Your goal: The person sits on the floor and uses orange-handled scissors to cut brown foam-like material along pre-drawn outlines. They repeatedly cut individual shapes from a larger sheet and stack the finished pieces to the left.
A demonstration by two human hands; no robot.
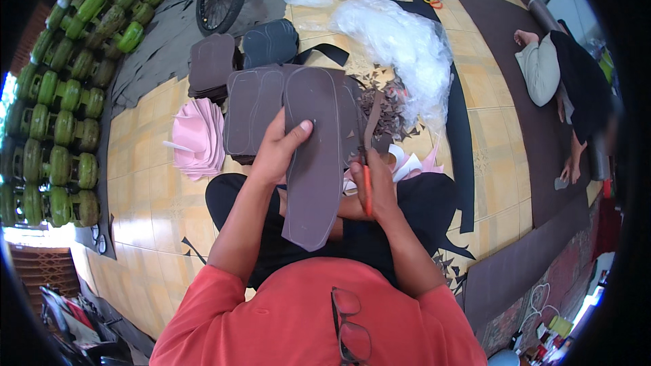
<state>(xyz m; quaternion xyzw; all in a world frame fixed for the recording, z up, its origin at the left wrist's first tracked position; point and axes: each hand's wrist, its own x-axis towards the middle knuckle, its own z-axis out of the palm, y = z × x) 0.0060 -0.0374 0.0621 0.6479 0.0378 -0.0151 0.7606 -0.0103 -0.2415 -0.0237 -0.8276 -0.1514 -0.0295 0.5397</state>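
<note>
**A:** Where is the piece lying for you right now?

**B:** You have the brown sole-shaped cutout (315, 163) up in front of your chest, above your lap. Its long axis runs nearly straight away from you, the wide rounded end far, the narrower end hanging down toward your body.

**A:** And which of your hands has it?

**B:** Your left hand (274, 152) is closed on its left edge, thumb laid across the top face, fingers hidden behind. Your right hand (376, 186) is closed round the orange-handled scissors (365, 163), just beside the right edge of the cutout. The blades point away from you, roughly along that same long axis, and a thin brown strip (373, 118) stands up from them at the far end.

**A:** So the cut line is on which side?

**B:** On your right. The scissors sit right at the right-hand edge, about halfway up the piece, so your right hand is the nearer one to the edge being worked and your left merely steadies. I cannot tell whether the blades are parted or closed; they are too thin and dark against the scraps.

**A:** What lies beyond?

**B:** On the tiled floor (146, 183) just past the cutout sits a stack of brown sheets with traced outlines (254, 112), with pink pieces (200, 139) to your left, dark offcuts (390, 112) and a heap of clear plastic (400, 44) to your right.
</note>
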